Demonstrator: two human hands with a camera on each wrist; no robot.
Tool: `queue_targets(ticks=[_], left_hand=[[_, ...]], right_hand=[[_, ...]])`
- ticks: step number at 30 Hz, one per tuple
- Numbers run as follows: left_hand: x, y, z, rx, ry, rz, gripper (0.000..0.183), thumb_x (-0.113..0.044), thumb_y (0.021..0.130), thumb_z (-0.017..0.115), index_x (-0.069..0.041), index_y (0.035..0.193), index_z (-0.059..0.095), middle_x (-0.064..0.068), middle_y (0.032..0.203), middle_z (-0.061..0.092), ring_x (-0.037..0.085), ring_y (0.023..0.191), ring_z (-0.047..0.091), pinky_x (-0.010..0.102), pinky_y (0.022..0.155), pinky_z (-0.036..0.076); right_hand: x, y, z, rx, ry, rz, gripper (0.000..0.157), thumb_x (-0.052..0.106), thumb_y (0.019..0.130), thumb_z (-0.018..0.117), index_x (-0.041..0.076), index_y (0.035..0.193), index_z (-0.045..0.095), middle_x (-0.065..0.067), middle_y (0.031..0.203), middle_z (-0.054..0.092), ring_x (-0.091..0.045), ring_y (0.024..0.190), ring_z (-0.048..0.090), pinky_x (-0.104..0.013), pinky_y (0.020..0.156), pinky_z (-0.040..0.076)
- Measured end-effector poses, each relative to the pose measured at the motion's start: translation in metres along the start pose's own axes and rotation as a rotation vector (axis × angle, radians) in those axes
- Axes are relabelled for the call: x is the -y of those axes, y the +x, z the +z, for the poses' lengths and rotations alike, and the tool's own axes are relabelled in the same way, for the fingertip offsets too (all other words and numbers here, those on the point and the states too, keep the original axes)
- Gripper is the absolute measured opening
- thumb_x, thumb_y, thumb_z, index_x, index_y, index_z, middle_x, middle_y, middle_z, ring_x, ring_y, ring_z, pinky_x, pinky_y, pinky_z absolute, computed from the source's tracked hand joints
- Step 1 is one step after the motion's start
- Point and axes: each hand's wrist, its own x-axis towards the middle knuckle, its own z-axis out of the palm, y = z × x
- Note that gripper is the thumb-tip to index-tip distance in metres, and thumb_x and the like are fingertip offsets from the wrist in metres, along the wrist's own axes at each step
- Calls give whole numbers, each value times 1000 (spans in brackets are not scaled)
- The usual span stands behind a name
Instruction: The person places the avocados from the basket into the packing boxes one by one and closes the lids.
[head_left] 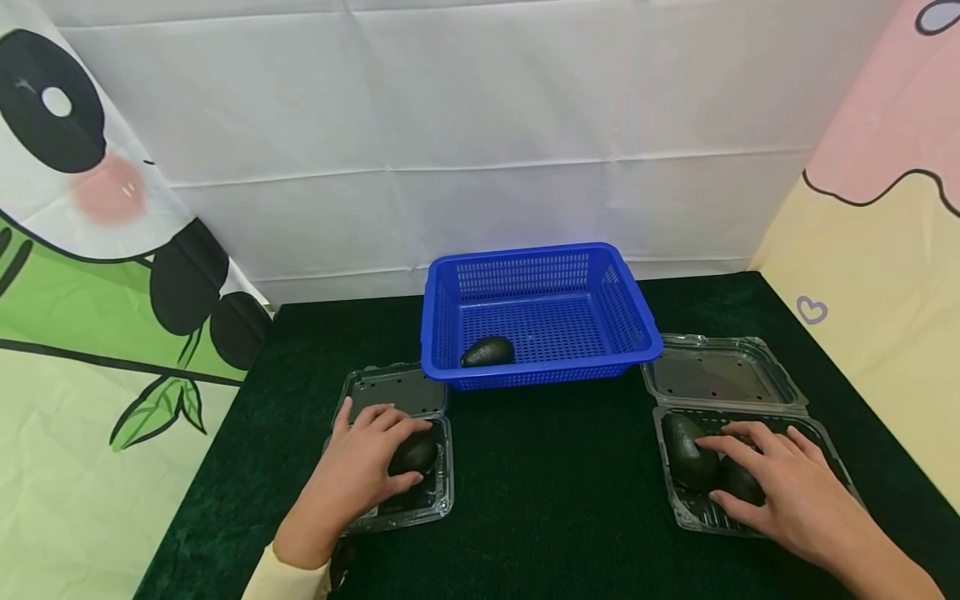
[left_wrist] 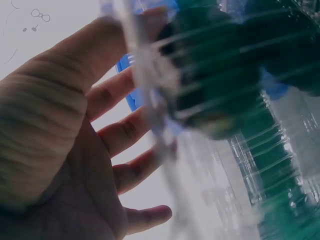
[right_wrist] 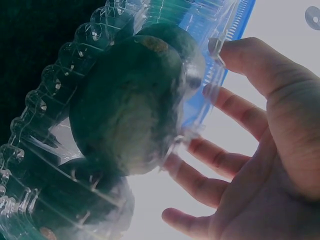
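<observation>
On the left, my left hand (head_left: 363,460) curls its thumb and fingers round a dark green avocado (head_left: 415,454) in a clear plastic clamshell box (head_left: 446,487). My right hand (head_left: 783,483) has its thumb and fingers about another avocado (head_left: 741,481) inside the right clamshell box (head_left: 688,518). Beside it, at that box's left side, lies a second avocado (head_left: 686,454), with my index fingertip right at it. Through clear plastic, the right wrist view shows a large avocado (right_wrist: 127,107) beyond the fingers. In the left wrist view, blurred plastic covers part of the avocado (left_wrist: 215,65).
A blue mesh basket (head_left: 543,371) stands at the back centre, with one avocado (head_left: 487,352) in its front left corner. Both boxes have lids folded back, the left lid (head_left: 397,388) and right lid (head_left: 720,372) near the basket. Dark green cloth (head_left: 555,500) covers the table.
</observation>
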Motion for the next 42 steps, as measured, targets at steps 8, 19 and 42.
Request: queue_targets(ticks=[8, 19, 42], left_hand=[[0, -1, -1, -1, -18, -2, 60, -42, 75, 92, -27, 129, 70, 1, 125, 68, 35, 129, 53, 81, 110, 13], [-1, -2, -12, -15, -19, -4, 62, -44, 74, 93, -27, 129, 70, 1, 126, 68, 33, 130, 52, 79, 112, 12], [-6, 12, -33, -2, -3, 18, 61, -52, 85, 82, -24, 137, 66, 4, 134, 64, 34, 133, 51, 76, 115, 10]], right_hand=[[1, 0, 0, -4, 3, -4, 63, 39, 78, 90, 27, 135, 64, -20, 134, 56, -51, 117, 58, -82, 100, 27], [1, 0, -1, -12, 4, -9, 64, 39, 79, 90, 27, 135, 64, -20, 134, 56, -50, 116, 58, -81, 100, 26], [4, 2, -3, -6, -20, 1, 62, 40, 79, 89, 27, 134, 65, -21, 133, 56, -51, 117, 57, -81, 100, 25]])
